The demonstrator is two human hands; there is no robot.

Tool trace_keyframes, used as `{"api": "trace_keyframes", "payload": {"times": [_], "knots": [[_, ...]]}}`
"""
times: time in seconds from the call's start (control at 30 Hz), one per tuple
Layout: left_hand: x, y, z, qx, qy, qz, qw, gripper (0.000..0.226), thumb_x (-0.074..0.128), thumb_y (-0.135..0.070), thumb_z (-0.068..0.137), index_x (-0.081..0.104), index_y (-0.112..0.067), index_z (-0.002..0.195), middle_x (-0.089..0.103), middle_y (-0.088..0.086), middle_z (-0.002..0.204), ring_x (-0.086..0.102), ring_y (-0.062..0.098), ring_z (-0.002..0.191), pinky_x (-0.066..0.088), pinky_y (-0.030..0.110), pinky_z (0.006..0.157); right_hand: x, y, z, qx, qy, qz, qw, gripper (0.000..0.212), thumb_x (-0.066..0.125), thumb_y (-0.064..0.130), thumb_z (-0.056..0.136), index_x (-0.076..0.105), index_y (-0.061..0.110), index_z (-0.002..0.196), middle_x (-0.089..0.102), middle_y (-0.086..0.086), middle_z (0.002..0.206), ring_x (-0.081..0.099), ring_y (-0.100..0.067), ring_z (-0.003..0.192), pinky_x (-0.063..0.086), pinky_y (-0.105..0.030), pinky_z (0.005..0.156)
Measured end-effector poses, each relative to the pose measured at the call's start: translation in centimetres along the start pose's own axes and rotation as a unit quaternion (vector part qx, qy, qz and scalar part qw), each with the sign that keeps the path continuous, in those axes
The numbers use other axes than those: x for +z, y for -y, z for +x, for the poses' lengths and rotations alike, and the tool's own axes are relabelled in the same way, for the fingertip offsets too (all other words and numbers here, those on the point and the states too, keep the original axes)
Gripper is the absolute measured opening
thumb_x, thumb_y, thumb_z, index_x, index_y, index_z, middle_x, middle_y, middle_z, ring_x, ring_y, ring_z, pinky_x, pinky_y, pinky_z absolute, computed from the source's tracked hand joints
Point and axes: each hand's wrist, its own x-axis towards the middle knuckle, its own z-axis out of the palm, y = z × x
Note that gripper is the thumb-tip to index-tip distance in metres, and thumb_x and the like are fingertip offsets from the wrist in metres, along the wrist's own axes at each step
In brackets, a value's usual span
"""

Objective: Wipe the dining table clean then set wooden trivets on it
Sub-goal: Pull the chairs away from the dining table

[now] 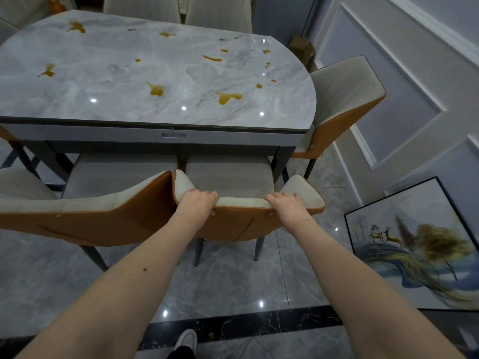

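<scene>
The grey marble dining table (pixel 108 81) fills the upper left, spotted with several orange-brown spills (pixel 228 97). No cloth or wooden trivet shows in the head view. A beige and orange chair (pixel 241 221) stands tucked at the table's near edge. My left hand (pixel 198 202) grips the top of its backrest, fingers curled over the front and thumb behind. My right hand (pixel 286 203) grips the same backrest further right in the same way.
A second chair (pixel 85 216) stands beside the held one on the left, another chair (pixel 344 99) at the table's right end, more behind the table. A framed deer painting (pixel 414 244) leans on the wall at right. A cardboard box (pixel 302 47) sits by the far corner.
</scene>
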Motion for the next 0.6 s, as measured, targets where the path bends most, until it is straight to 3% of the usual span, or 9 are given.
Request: {"api": "trace_keyframes", "payload": {"times": [0.6], "knots": [[-0.34,0.31,0.11,0.005,-0.015,-0.001,1.000,0.033,0.054,-0.031,0.095,0.047,-0.015,0.123,0.062,0.006,0.111,0.059,0.024,0.102,0.046,0.034,0.081,-0.59,-0.05,0.00,-0.001,-0.001,0.001,1.000,0.034,0.052,0.010,0.092,0.046,0.022,0.123,0.054,-0.005,0.125,0.048,-0.028,0.117,0.032,-0.048,0.102]]}}
